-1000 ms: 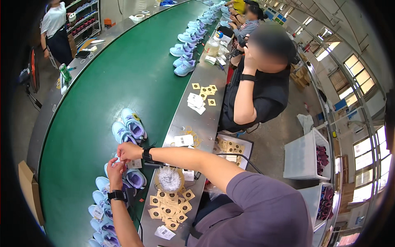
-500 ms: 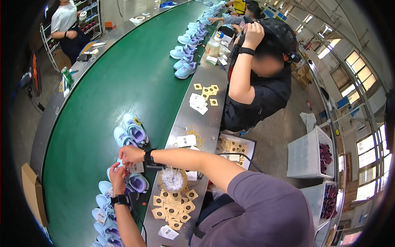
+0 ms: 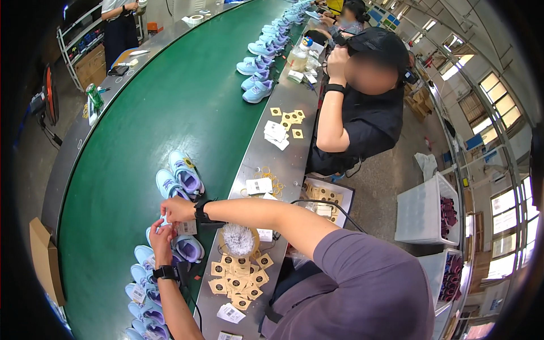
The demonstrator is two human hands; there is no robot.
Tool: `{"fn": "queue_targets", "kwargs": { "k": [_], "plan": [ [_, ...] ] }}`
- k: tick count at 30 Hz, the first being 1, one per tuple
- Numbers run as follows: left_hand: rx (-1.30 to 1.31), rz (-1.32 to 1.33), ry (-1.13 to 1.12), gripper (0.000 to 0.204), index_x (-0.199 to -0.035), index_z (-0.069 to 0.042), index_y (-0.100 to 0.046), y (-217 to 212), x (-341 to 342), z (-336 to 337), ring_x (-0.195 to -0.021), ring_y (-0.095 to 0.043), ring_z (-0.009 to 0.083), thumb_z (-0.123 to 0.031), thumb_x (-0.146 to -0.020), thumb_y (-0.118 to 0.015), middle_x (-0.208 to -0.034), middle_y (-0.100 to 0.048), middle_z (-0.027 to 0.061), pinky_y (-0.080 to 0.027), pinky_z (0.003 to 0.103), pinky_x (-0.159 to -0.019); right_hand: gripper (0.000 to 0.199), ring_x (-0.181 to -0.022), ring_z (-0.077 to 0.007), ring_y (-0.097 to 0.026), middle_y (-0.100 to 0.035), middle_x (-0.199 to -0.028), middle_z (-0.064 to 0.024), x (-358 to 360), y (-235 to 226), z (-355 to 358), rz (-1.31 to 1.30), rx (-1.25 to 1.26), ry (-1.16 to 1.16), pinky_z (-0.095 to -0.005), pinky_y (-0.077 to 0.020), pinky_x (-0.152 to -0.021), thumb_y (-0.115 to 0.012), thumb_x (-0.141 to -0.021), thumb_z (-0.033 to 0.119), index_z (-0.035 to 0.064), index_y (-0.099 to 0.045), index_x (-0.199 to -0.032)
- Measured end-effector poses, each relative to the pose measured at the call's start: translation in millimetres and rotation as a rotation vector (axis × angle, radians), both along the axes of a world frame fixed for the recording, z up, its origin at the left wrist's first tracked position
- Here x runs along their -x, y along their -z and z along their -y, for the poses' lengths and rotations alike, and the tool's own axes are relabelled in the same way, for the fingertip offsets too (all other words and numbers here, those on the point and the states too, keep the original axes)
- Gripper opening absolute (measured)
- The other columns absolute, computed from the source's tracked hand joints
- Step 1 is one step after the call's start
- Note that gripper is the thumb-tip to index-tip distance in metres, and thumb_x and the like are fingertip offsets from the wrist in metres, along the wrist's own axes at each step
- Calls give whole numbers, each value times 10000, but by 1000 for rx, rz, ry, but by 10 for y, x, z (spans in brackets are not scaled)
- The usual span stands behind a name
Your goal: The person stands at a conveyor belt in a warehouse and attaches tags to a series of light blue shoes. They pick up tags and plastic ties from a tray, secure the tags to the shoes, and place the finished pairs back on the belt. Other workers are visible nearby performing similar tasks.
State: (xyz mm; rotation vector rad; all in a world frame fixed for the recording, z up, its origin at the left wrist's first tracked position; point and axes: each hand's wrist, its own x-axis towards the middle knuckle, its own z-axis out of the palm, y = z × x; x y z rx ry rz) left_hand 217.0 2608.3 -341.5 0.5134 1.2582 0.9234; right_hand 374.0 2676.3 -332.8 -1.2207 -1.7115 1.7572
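My right hand (image 3: 178,210) and my left hand (image 3: 162,235) meet over a light-blue shoe (image 3: 188,248) with a purple lining. Fingers on both are pinched close together; whatever thin thing lies between the tips is too small to make out. Just below my right fingers hangs a white barcode tag (image 3: 186,228). Beyond my hands stands a pair of light-blue shoes (image 3: 179,174), one bearing a small yellow tag. More light-blue shoes (image 3: 144,283) line up nearer me, some with white tags.
On the metal ledge (image 3: 266,130) lie kraft tags (image 3: 241,280), a bundle of white fasteners (image 3: 238,240), rubber bands (image 3: 272,184) and white labels (image 3: 259,186). The green belt (image 3: 130,147) carries more shoes far off. A co-worker (image 3: 362,107) in black sits to the right.
My hands stay almost in place, still pinched together. The co-worker in black has lowered the raised hand and turned the head. A person at the far left has shifted to the right.
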Motion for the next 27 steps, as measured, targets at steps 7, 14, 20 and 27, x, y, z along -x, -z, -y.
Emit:
{"fn": "queue_targets", "kwargs": {
  "k": [7, 14, 20, 27],
  "plan": [
    [-26, -39, 36, 376, -1145, -15, -461, 90, 89, 94, -721, -603, 164, 18, -801, -609, -855, -615, 83, -497, 263, -660, 208, -704, -301, -644, -653, -723, -120, 135, 128, 44, 225, -436, -149, -388, -494, -614, -717, -572, 99, 54, -611, -745],
    [-214, -496, 105, 413, -1154, -50, -490, 41, 226, 151, -780, -548, 128, 17, -762, -603, -1063, -562, 101, -455, 241, -633, 213, -741, -319, -632, -656, -762, -132, -426, -229, -171, 330, -408, -318, -413, -482, -649, -634, -726, 264, 69, -650, -809],
    [-147, -372, 59, 289, -1109, -59, -544, -519, 222, 294, -761, -539, 107, -66, -820, -556, -1025, -579, 50, -439, 228, -631, 223, -771, -278, -631, -662, -821, -119, -1720, -1026, 59, 456, -295, -213, -374, -482, -670, -621, -784, 250, 55, -644, -891],
    [-157, -241, 174, 148, -1000, -40, -575, -824, -196, 471, -733, -572, 94, -112, -871, -564, -903, -620, 31, -450, 210, -625, 280, -835, -252, -636, -666, -899, -116, -2192, -1130, 924, 334, -140, -161, -337, -487, -723, -604, -827, 269, 34, -602, -980]
  ]
}}
